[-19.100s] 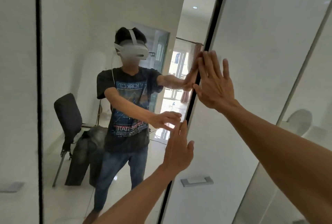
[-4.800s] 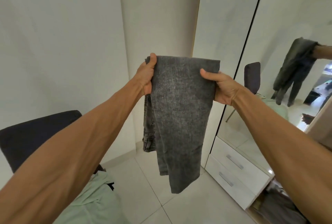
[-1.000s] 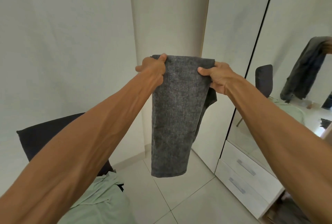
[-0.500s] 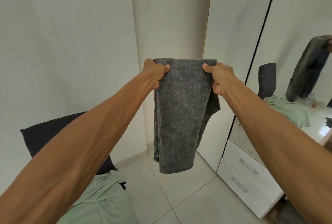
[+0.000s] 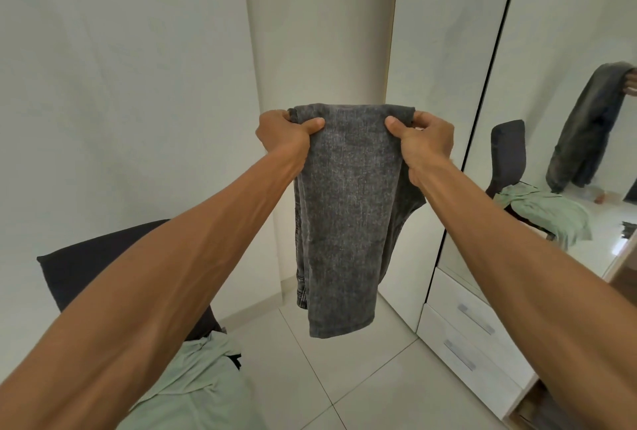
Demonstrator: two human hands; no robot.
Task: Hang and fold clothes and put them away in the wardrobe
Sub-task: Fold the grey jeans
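Jeans (image 5: 344, 209), dark grey and folded over on themselves, hang in mid-air at the centre of the head view, held out at arm's length in front of a pale wall corner. Left hand (image 5: 284, 136) closes its grip on the top left corner of the fold, thumb pressed on the near face and fingers wrapped behind. Right hand (image 5: 425, 140) does the same at the top right corner, thumb on the front, knuckles curled over the upper edge. Between the two hands the top edge runs straight and level. Below, the cloth drops in a flat panel, with a seamed layer showing along its left side and another layer bulging out behind on the right. The lower hem hangs clear of the tiled floor (image 5: 362, 388).

At lower left, a dark chair (image 5: 103, 271) stands against the wall, and a pale green garment (image 5: 193, 388) lies heaped on its seat.

To the right stands the wardrobe (image 5: 444, 60), with white door panels, a mirrored door (image 5: 565, 33) and two white drawers (image 5: 472, 336) with bar handles beneath the mirror. The mirror reflects the chair, the green garment and the hanging jeans. At the far lower right, part of an open compartment shows, its contents too dark to tell.
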